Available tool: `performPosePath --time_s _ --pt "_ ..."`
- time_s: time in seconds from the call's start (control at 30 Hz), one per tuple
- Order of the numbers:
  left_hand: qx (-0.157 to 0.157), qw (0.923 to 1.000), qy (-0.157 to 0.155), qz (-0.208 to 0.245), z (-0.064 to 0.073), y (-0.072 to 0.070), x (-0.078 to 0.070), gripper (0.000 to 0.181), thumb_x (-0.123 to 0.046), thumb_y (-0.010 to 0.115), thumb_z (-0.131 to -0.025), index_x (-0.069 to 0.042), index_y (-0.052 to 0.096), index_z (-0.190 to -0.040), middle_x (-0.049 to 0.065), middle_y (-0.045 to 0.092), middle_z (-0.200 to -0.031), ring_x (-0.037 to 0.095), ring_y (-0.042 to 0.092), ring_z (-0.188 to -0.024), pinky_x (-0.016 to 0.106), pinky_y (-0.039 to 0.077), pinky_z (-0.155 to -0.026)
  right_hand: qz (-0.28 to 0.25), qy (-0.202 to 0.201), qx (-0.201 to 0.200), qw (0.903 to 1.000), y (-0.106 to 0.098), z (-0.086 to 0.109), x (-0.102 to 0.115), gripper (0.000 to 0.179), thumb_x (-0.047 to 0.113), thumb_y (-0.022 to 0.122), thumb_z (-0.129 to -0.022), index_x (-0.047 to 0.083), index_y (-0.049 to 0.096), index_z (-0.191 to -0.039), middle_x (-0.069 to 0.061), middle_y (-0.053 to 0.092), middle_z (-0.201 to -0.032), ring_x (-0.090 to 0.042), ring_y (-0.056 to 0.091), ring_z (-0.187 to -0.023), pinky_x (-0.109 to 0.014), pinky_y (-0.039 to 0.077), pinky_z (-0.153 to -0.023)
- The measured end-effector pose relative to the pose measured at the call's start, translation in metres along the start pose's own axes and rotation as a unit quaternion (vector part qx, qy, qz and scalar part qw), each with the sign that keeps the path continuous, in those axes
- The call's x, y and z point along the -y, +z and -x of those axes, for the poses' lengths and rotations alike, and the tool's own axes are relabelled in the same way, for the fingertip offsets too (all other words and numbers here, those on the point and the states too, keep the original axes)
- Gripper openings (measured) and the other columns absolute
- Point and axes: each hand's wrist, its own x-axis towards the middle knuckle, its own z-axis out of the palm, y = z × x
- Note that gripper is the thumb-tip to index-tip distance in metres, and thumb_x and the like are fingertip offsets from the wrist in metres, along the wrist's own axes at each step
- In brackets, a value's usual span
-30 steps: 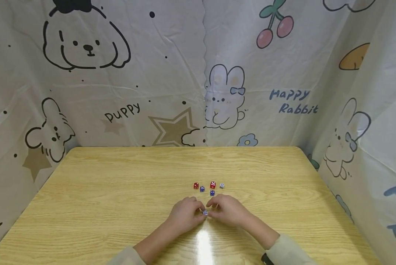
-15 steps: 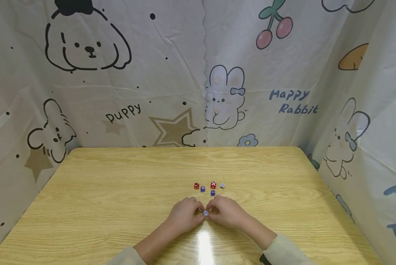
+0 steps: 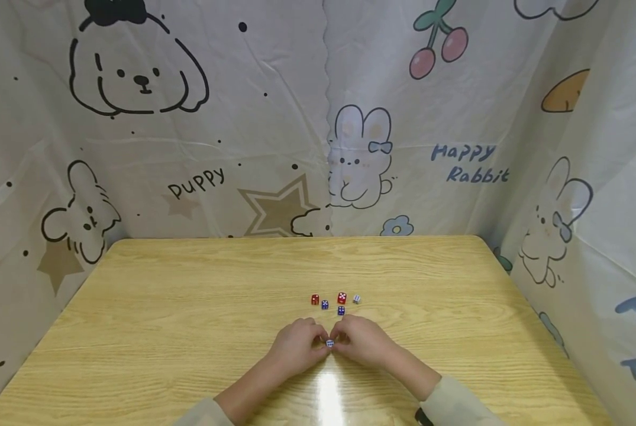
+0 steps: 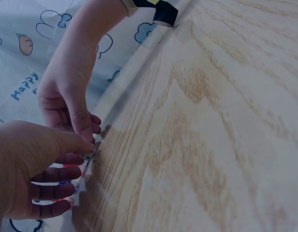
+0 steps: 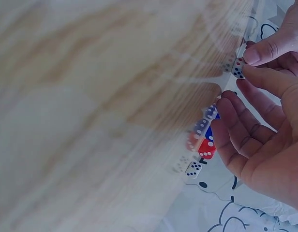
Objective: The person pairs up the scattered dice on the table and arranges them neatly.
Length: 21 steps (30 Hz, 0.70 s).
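Observation:
Both hands meet low in the middle of the head view around a small white die (image 3: 330,343) with dark pips. My left hand (image 3: 299,346) pinches it from the left, and my right hand (image 3: 365,341) pinches it from the right. In the right wrist view the white die (image 5: 238,68) shows red and blue pips, with a thumb or fingertip on either side. Beyond the hands lie a red die (image 3: 315,299), a larger-looking red die (image 3: 341,298), a blue die (image 3: 325,305), another blue die (image 3: 341,310) and a second white die (image 3: 357,299).
A wood-grain table (image 3: 190,296) spreads around the hands, with glare near its front edge. Patterned curtains (image 3: 275,118) with cartoon animals hang behind it and along both sides. A dark band (image 3: 423,416) shows at the right sleeve.
My right hand has come in slightly to the left, and its fingertips have closed against the white die. The left hand and the other dice stay where they were.

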Motion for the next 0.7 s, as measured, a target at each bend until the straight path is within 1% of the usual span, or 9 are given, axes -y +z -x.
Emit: performPosePath --time_s 0.2,0.37,0.57,0.7 --pt "0.003 1.0 -0.003 0.001 0.0 0.0 0.0 0.017 -0.03 0.071 -0.078 -0.016 0.073 -0.088 -0.008 0.054 -0.072 0.004 0.041 -0.064 0.018 0.034 -0.057 -0.004 0.006 0.005 1.0 -0.001 0.0 -0.003 0.012 0.019 0.069 -0.081 0.011 0.07 -0.09 0.005 0.062 -0.079 -0.004 0.053 -0.071 -0.02 0.045 -0.065" --pt "0.004 1.0 0.002 -0.002 -0.001 0.001 0.001 0.016 -0.03 0.071 -0.078 -0.017 0.072 -0.086 -0.008 0.054 -0.072 0.004 0.041 -0.066 0.019 0.034 -0.057 -0.016 0.023 0.008 0.9996 -0.008 0.002 -0.007 0.014 0.018 0.069 -0.082 0.01 0.069 -0.094 0.004 0.063 -0.081 -0.006 0.054 -0.073 -0.023 0.045 -0.066" --pt "0.006 0.9999 0.004 -0.009 -0.001 0.002 0.003 0.017 -0.033 0.071 -0.078 -0.017 0.071 -0.085 -0.008 0.056 -0.074 0.004 0.044 -0.067 0.019 0.037 -0.059 -0.019 0.048 -0.013 0.9986 -0.019 0.002 -0.016 0.014 0.017 0.067 -0.084 0.009 0.069 -0.095 0.003 0.063 -0.082 -0.009 0.055 -0.074 -0.025 0.045 -0.064" --pt "0.008 1.0 0.003 -0.004 -0.001 0.003 0.004 0.018 -0.033 0.071 -0.078 -0.017 0.071 -0.086 -0.007 0.057 -0.075 0.004 0.045 -0.068 0.019 0.038 -0.06 -0.019 0.073 -0.031 0.9966 -0.024 0.001 -0.023 0.014 0.018 0.067 -0.084 0.009 0.07 -0.095 0.002 0.064 -0.084 -0.011 0.056 -0.076 -0.028 0.046 -0.065"
